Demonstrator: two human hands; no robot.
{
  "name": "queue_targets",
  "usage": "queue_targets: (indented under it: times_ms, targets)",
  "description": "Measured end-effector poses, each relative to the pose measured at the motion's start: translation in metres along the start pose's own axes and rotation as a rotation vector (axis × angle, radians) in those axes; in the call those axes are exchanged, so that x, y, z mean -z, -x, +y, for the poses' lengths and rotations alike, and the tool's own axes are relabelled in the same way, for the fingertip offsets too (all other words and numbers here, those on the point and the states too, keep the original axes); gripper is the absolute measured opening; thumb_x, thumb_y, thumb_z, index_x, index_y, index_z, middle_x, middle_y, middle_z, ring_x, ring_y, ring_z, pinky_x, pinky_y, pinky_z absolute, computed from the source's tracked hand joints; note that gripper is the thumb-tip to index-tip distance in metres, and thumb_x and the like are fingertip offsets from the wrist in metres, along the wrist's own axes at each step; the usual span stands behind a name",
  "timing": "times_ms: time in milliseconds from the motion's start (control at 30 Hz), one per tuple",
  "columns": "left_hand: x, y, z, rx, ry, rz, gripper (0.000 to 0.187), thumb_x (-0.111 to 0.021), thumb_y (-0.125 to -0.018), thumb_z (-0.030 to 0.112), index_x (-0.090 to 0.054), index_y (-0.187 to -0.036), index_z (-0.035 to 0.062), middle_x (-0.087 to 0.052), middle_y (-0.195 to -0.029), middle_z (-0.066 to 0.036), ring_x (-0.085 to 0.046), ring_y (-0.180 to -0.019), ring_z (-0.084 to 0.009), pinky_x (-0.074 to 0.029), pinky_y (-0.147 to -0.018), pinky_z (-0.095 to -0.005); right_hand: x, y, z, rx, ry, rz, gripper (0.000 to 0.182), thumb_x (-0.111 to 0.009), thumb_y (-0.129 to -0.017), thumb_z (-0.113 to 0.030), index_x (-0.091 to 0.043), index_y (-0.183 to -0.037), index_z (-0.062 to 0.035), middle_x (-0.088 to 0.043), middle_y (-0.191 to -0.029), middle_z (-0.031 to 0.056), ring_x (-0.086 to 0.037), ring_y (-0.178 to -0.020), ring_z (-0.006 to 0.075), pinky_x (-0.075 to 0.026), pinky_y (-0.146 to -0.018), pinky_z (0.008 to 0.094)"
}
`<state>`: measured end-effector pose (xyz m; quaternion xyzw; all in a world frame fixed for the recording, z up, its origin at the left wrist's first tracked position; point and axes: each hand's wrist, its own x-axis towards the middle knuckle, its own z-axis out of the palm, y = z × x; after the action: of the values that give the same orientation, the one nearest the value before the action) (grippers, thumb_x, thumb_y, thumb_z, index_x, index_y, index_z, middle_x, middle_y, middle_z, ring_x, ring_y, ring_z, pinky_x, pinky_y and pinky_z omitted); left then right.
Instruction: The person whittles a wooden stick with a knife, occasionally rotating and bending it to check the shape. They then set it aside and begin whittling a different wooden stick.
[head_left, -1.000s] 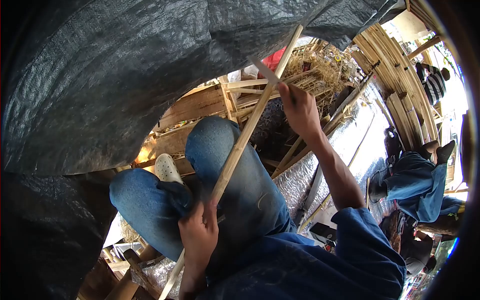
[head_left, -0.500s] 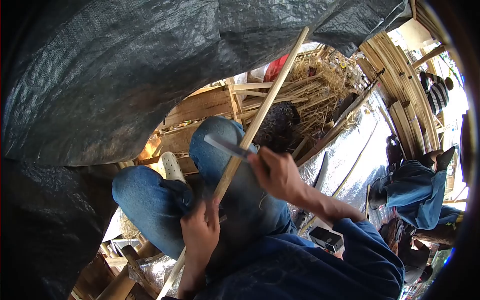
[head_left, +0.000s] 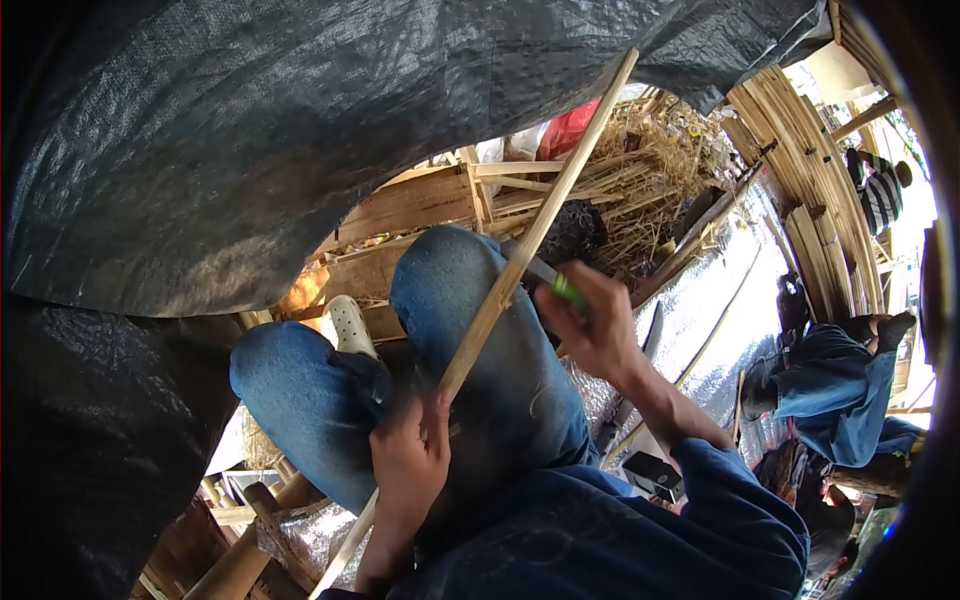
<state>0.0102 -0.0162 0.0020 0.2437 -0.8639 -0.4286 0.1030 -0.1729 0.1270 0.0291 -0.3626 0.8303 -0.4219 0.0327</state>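
Observation:
A long, pale strip of wood or bamboo (head_left: pixel 545 215) slants across my lap, its far end up by the dark tarp. My left hand (head_left: pixel 412 458) is closed around its lower part, close to my body. In my right hand (head_left: pixel 597 320) is a knife (head_left: pixel 543 270) with some green on its handle. The blade lies against the strip's middle, partly hidden behind it. Beneath the strip are my knees in blue jeans (head_left: pixel 440 290). A thin curled shaving (head_left: pixel 537 398) clings to the jeans.
A dark tarp (head_left: pixel 250 150) hangs over the upper left. Straw and thin slats (head_left: pixel 655 165) lie heaped ahead, beside a wooden crate (head_left: pixel 415 212). Shiny foil sheeting (head_left: pixel 712 300) covers the ground to the right. Another person's jeans-clad leg (head_left: pixel 830 390) is at far right.
My right hand with the knife has shifted right and slightly up, and the blade now shows less on the strip's left side. The strip's upper end has moved a little right.

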Motion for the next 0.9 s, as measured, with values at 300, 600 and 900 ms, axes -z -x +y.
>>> queue_targets:
  times_ms: [300, 600, 900]
  targets:
    - [-0.002, -0.004, 0.007, -0.028, 0.002, 0.019, 0.034, -0.057, -0.093, 0.021, -0.053, -0.068, -0.0019, -0.06, -0.059, -0.016, -0.06, -0.051, -0.0331, -0.041, -0.046, -0.0359, 0.003, 0.008, -0.006, 0.192, 0.264, -0.343, 0.018, -0.064, -0.073, -0.009, -0.049, -0.075, -0.0002, -0.054, -0.068, 0.0121, -0.055, -0.057, 0.0311, -0.045, -0.051, 0.0393]
    - [-0.037, -0.024, 0.034, -0.066, -0.17, -0.016, 0.038, -0.051, -0.096, 0.029, -0.05, -0.065, 0.0051, -0.055, -0.051, -0.015, -0.057, -0.051, -0.0371, -0.043, -0.052, -0.0426, 0.014, -0.015, 0.048, -0.259, 0.333, -0.305, 0.016, -0.065, -0.074, -0.016, -0.064, -0.078, -0.0007, -0.06, -0.056, 0.0141, -0.061, -0.048, 0.0289, -0.049, -0.047, 0.039]
    - [-0.04, -0.021, 0.033, -0.115, -0.218, 0.041, 0.039, -0.05, -0.096, 0.029, -0.052, -0.066, 0.0041, -0.054, -0.05, -0.015, -0.056, -0.049, -0.0369, -0.042, -0.05, -0.0419, 0.007, -0.002, 0.071, -0.1, 0.6, -0.182, 0.009, -0.058, -0.077, -0.008, -0.061, -0.07, -0.0022, -0.059, -0.054, 0.0127, -0.057, -0.042, 0.0227, -0.045, -0.037, 0.0335]
